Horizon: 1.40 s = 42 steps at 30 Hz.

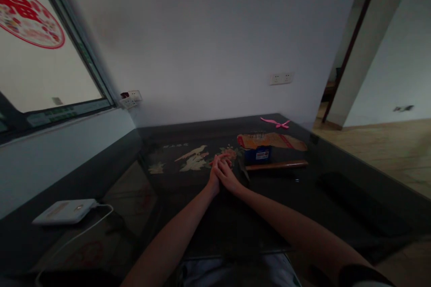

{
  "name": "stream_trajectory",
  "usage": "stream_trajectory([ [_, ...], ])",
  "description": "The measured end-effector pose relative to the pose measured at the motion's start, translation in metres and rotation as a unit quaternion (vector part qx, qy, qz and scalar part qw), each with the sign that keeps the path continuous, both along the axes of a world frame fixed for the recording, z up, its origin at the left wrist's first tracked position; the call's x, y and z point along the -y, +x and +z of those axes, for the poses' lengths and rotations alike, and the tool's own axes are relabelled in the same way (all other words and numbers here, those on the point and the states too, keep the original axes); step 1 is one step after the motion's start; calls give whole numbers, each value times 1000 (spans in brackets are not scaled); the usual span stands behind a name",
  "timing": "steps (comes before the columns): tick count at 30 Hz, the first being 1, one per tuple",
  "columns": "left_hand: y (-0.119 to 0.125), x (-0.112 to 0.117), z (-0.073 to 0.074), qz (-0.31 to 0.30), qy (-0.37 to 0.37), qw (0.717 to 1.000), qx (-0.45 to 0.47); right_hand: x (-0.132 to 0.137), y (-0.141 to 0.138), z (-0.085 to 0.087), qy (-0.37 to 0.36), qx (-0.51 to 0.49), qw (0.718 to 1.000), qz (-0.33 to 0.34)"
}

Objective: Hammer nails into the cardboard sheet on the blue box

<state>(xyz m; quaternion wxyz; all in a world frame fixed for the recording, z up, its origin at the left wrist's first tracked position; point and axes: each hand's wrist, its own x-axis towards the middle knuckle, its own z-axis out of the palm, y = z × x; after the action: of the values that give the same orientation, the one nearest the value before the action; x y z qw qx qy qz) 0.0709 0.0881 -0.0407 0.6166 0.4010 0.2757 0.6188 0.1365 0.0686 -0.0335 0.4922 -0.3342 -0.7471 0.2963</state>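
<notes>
Hands pressed palm to palm, left hand [214,173], right hand [227,176], fingers together; blue box [257,155] near, contents unclear

A dark glass table [313,175] stands in the corner of the room, and under its top there is a picture of birds and flowers [193,158]. At its far edge lies a pink ribbon [275,122]. On the left a flat white device [63,211] lies with a white cable [84,231] attached. The window [43,80] carries a round red sticker [28,15]. White sockets [281,78] sit on the back wall, more sockets [131,98] beside the window. On the right, a doorway [340,71] opens over a wooden floor [380,143].
</notes>
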Motion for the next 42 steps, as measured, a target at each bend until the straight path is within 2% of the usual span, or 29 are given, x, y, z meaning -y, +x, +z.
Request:
stream_trajectory([
  [7,-1,4,9,8,-33,999,1,6,1,4,18,55,998,-2],
  [13,-2,7,13,8,-42,999,-12,12,0,10,9,45,999,16],
  [21,0,9,11,11,-21,1000,-15,12,2,10,14,33,999,24],
  [31,-1,9,14,6,-40,999,0,4,2,5,25,56,998,29],
  [42,0,8,14,25,-54,997,-57,5,3,8,14,67,997,24],
])
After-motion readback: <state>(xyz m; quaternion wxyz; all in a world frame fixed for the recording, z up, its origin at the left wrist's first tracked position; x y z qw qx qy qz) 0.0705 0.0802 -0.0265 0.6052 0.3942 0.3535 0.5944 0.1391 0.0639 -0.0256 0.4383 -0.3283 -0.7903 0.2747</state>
